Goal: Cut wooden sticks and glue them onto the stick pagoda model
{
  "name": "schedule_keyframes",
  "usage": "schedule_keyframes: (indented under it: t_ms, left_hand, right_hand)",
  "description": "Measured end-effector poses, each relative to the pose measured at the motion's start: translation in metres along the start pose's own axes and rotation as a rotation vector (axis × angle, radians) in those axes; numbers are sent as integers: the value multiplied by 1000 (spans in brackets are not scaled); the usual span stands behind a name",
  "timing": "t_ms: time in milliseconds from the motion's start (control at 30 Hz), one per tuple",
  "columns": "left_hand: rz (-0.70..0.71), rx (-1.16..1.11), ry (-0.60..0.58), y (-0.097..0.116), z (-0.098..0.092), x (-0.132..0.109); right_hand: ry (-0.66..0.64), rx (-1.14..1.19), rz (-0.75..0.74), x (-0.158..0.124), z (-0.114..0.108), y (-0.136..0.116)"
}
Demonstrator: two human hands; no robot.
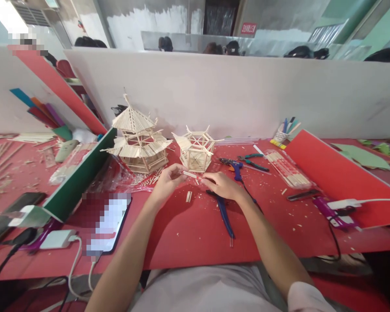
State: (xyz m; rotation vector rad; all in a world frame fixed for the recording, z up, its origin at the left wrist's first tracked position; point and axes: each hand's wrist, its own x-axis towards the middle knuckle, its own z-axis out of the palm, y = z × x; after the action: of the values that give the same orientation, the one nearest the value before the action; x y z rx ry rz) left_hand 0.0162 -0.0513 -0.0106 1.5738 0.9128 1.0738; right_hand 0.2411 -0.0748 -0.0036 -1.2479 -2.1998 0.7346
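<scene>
My left hand [171, 181] and right hand [221, 185] each close in a fingertip pinch on opposite ends of what look like two short, pale wooden sticks [190, 174], held side by side above the red tabletop [195, 242]. To do this well, I think I should pinch lightly, keep the ends flush and leave the middle clear so I can see any gap. Counting: two sticks in my grip, as far as I can tell; a matching loose pair of pale sticks [189, 196] just below; two stick-built models, one a two-roofed pavilion [137, 148], the other a smaller open-topped frame [196, 152]; two pliers, one blue-handled [225, 214], one green-handled [259, 165]; and one blue glue gun [237, 170]. The scraps are too many to count.
</scene>
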Motion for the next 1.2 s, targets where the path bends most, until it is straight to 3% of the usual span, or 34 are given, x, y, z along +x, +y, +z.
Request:
schedule_keyframes:
  t_ms: [100, 367, 533, 767, 1000, 1200]
  left_hand:
    - [-36, -61, 39, 2, 1, 0]
    - [35, -215, 416, -12, 1, 7]
    - [21, -305, 364, -19, 14, 5]
    - [-21, -331, 269, -9, 31, -2]
    - [-54, -324, 198, -11, 28, -2]
    - [-75, -443, 246, -19, 20, 3]
  right_hand:
    - [33, 43, 23, -4, 1, 1]
    - [76, 46, 47, -8, 0, 14]
    - [138, 57, 16, -8, 3, 14]
    - [161, 103, 8, -4, 14, 3]
    - [127, 66, 25, -8, 8, 6]
    - [32, 78, 29, -12, -1, 16]
